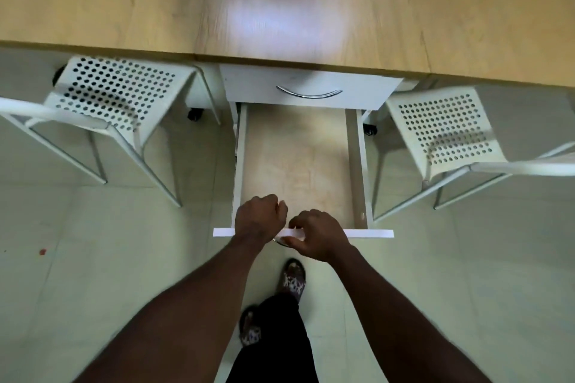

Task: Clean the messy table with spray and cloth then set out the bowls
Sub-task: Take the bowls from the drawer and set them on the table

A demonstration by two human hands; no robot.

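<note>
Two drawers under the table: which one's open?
The lower drawer, pulled out with both hands on its front edge; the upper drawer with the curved metal handle is shut.

Both arms outstretched — left hand [259,218] fisted, right hand [317,238] curled.

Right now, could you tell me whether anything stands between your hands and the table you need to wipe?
Yes: the pulled-out drawer juts from under the near edge of the table, toward the person. The left hand and right hand are both at its front panel.
</note>
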